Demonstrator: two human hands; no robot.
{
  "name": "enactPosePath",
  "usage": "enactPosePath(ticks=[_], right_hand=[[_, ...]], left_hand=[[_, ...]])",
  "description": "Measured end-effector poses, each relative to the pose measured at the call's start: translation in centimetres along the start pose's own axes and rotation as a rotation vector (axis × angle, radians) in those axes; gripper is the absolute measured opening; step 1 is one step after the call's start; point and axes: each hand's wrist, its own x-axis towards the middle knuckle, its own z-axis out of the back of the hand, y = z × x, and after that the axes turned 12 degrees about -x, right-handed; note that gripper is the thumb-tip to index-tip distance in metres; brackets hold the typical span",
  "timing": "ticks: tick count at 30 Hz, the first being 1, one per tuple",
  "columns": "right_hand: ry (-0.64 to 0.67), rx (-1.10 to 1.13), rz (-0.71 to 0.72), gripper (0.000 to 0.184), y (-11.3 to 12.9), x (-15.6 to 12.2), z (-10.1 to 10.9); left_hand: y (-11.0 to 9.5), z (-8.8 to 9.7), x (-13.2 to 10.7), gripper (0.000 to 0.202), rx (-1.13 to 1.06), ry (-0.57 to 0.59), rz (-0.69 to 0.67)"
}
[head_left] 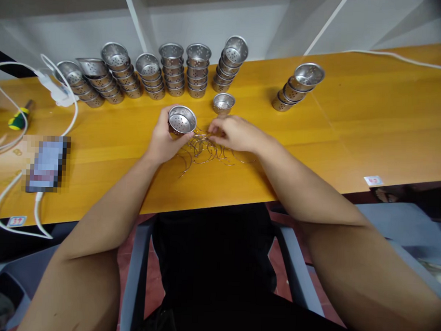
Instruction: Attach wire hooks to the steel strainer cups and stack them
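Note:
My left hand (164,139) is wrapped round a perforated metal cup (182,119), its open top tilted up toward me. Below and to the right of that cup lies a loose tangle of thin curved wires (202,149) on the table. Over the right part of the tangle is my right hand (232,132), fingers bent and thumb apart from them; no held object shows there. A single perforated cup (223,104) stands upright just beyond my right hand.
Several stacks of perforated cups (171,67) line the back of the wooden table (370,113). Another leaning stack (295,88) stands to the right. On the left lie a phone (47,164), white cables (72,114) and a green-and-yellow handled tool (18,119).

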Motion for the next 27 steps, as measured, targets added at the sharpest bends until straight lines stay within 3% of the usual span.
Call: enactPosePath(ticks=[3,10,15,18,24,27], right_hand=[[0.14,-0.116,-0.055,0.004,-0.4,0.3,-0.2],[0.144,-0.155,-0.141,0.015,1.3,0.4,-0.6],[0.124,-0.143,-0.098,0.012,1.3,0.3,-0.5],[0.054,-0.036,-0.107,0.017,0.6,0.3,-0.3],[-0.14,0.408,-0.092,0.017,-1.8,0.2,-0.4],[-0.211,0.549,-0.098,0.031,-2.6,0.2,-0.4]], left_hand=[[0.0,0.0,0.0,0.103,0.016,0.002,0.009],[0.0,0.1,0.0,0.104,0.041,0.005,-0.032],[0.2,0.2,-0.1,0.106,0.032,0.011,-0.043],[0.1,0.1,0.0,0.105,0.027,0.007,-0.021],[-0.3,-0.2,0.1,0.102,0.002,0.014,-0.021],[-0.3,-0.2,0.1,0.101,0.015,0.007,-0.01]])
